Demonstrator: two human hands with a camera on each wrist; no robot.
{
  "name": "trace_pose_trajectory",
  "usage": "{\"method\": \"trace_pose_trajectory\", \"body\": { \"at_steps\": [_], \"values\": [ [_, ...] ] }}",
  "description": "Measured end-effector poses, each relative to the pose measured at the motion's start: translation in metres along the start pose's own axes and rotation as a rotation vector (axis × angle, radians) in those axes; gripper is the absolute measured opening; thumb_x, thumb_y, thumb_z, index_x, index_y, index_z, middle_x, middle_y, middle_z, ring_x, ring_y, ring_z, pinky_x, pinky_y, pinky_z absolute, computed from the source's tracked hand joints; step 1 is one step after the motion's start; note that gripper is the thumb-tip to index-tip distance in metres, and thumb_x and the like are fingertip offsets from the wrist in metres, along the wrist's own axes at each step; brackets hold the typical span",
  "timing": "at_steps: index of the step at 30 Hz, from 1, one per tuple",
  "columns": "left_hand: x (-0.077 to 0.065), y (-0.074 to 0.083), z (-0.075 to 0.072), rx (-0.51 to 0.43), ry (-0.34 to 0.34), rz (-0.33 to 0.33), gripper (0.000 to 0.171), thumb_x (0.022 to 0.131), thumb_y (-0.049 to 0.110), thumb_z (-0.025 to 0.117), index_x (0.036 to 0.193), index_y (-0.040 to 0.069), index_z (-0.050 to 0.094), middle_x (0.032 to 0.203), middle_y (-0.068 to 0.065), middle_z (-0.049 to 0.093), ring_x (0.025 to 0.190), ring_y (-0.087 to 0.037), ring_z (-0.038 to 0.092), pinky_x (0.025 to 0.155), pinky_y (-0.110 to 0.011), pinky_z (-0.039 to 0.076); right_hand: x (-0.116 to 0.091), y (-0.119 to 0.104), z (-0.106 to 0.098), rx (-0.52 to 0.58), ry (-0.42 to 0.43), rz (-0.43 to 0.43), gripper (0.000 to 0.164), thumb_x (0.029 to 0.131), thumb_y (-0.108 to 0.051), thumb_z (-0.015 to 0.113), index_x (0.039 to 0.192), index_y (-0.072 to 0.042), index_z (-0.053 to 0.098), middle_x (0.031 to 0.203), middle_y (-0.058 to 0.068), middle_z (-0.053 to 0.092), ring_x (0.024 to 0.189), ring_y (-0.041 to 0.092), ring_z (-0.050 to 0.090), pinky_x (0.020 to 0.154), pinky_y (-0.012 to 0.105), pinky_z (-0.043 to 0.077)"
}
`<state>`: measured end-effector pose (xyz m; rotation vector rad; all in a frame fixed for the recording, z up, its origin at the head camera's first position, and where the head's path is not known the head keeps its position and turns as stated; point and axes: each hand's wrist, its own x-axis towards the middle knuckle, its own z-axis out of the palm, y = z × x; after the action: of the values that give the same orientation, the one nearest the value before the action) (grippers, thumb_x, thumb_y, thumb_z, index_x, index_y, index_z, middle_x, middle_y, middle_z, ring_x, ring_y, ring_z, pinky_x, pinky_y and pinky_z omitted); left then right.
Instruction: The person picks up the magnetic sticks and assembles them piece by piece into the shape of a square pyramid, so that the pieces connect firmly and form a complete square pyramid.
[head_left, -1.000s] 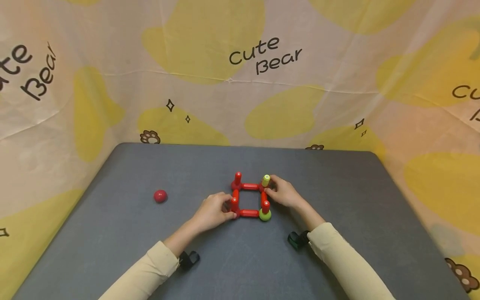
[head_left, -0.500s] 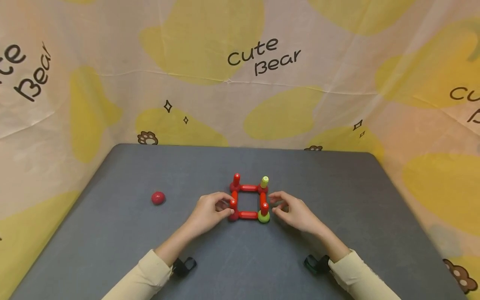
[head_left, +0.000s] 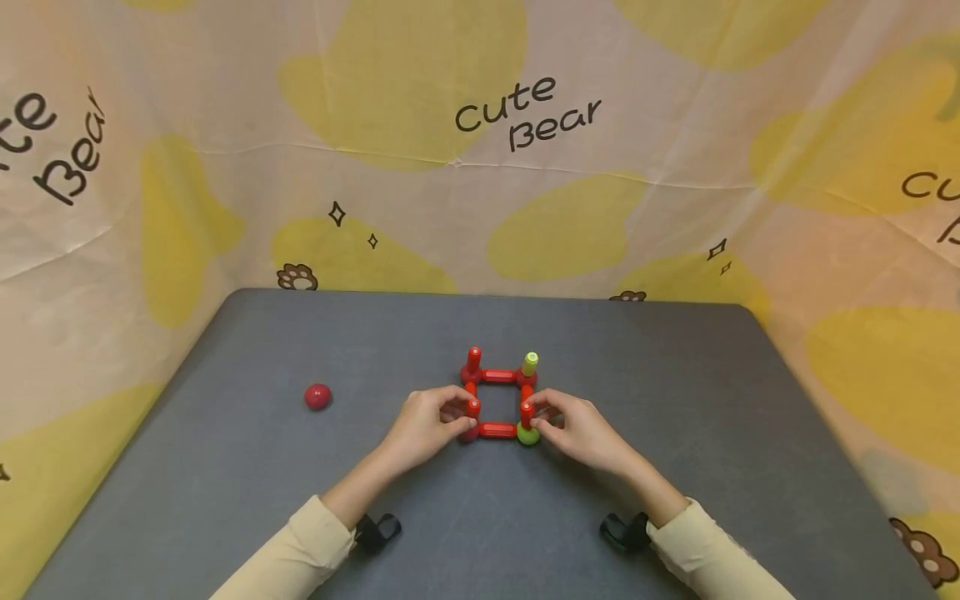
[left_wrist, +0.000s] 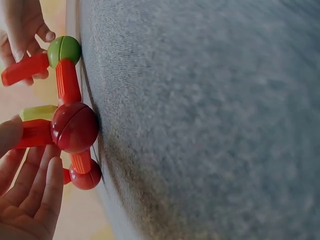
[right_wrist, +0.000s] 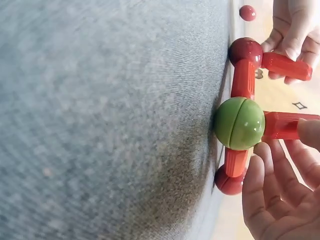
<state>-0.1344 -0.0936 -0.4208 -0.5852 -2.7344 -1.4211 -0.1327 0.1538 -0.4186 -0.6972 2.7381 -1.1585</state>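
Note:
A square of red magnetic rods and balls lies on the table, with a rod upright at each corner. My left hand [head_left: 424,423] pinches the near-left upright red rod [left_wrist: 36,133], its thumb on one side and fingers behind. Under that rod sits a dark red ball [left_wrist: 75,128]. My right hand [head_left: 588,429] pinches the near-right upright red rod [right_wrist: 285,125], which stands on a green ball [right_wrist: 239,123]. A red rod [head_left: 498,430] links these two near balls. At the far corners stand another red rod [head_left: 474,360] and a yellow-green rod [head_left: 530,363].
A loose red ball [head_left: 318,397] lies on the grey table [head_left: 262,483], left of the square. Behind the table hangs a cloth [head_left: 420,108] printed with yellow patches and lettering. Each wrist wears a black camera strap [head_left: 624,532].
My right hand has come from the far-right yellow-green rod to the near-right red rod and now pinches it. My left hand stays at the near-left rod, which leans slightly inward now.

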Motion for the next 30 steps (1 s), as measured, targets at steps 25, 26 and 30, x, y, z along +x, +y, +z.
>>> {"method": "trace_pose_trajectory", "body": {
  "at_steps": [25,26,30],
  "values": [
    [0.02,0.003,0.013,0.119,0.002,0.019,0.022,0.074,0.015,0.076,0.093,0.005,0.07,0.071,0.002,0.064,0.061,-0.004,0.057,0.056,-0.018,0.047,0.022,-0.002,0.009,-0.042,0.011,0.011,0.02,0.084,-0.014,0.066,0.103,-0.008,0.063,0.086,0.0,0.064,0.074,0.01,0.058,0.062,0.02,0.048],
    [0.021,0.004,0.013,0.121,0.002,0.015,0.022,0.074,0.015,0.076,0.093,0.006,0.07,0.071,0.003,0.063,0.061,-0.004,0.056,0.055,-0.018,0.047,0.022,-0.002,0.009,-0.043,0.009,0.009,0.02,0.085,-0.014,0.065,0.103,-0.008,0.063,0.086,-0.001,0.064,0.074,0.009,0.058,0.062,0.02,0.048],
    [0.022,0.004,0.013,0.133,0.008,0.009,0.021,0.074,0.015,0.076,0.092,0.006,0.07,0.069,0.003,0.062,0.059,-0.003,0.055,0.055,-0.018,0.046,0.023,-0.003,0.009,-0.046,0.006,0.004,0.02,0.085,-0.014,0.065,0.104,-0.007,0.063,0.084,-0.001,0.063,0.073,0.008,0.057,0.063,0.02,0.047]
  ]
}}
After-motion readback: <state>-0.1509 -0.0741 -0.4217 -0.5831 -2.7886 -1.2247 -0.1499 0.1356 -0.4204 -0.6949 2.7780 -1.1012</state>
